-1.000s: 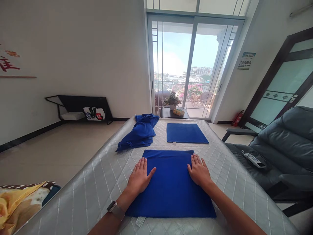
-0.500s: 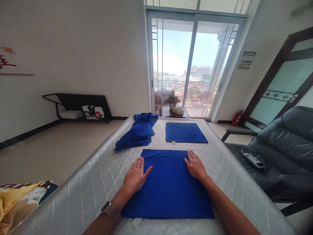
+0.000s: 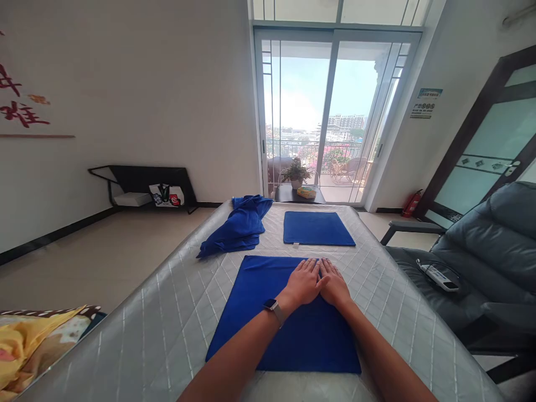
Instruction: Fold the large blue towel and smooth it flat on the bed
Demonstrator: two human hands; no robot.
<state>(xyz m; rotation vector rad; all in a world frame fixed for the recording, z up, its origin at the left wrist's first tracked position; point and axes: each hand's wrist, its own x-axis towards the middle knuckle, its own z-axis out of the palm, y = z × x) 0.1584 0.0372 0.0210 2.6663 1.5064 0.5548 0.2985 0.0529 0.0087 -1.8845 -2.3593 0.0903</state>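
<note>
Near the middle of the bed [image 3: 167, 324], flat and smooth under both palms: blue towel [image 3: 268, 312], roughly square, near edge close to the bed's near end. Pressed onto its far right part, side by side and touching at the thumbs: left hand [image 3: 305, 282], watch [image 3: 273, 307] on the wrist, and right hand [image 3: 334, 283]. Grip released on both sides: fingers stretched out, palms down on the cloth, nothing clasped, no edge or corner pinched.

Further up the bed, just beyond the blue towel and apart from it: folded towel [image 3: 317, 228], neat and flat, small white tag at its near edge. Left of that, touching neither: heap of blue cloth [image 3: 240, 226], crumpled and loose, lying toward the bed's left edge.

Judging by the layout: one piece done and set aside; one in hand, laid out and being smoothed, number of layers impossible to tell; heap seemingly waiting, count of pieces in it not clear. Roughly early to midway, then.

Off to the right, beside the bed: dark armchair [image 3: 481, 251] with a remote [image 3: 439, 275] on the seat. Past the far end: small table [image 3: 299, 194] with a potted plant [image 3: 296, 170], in front of glass doors. At the lower left corner: yellow patterned cloth [image 3: 33, 346].
</note>
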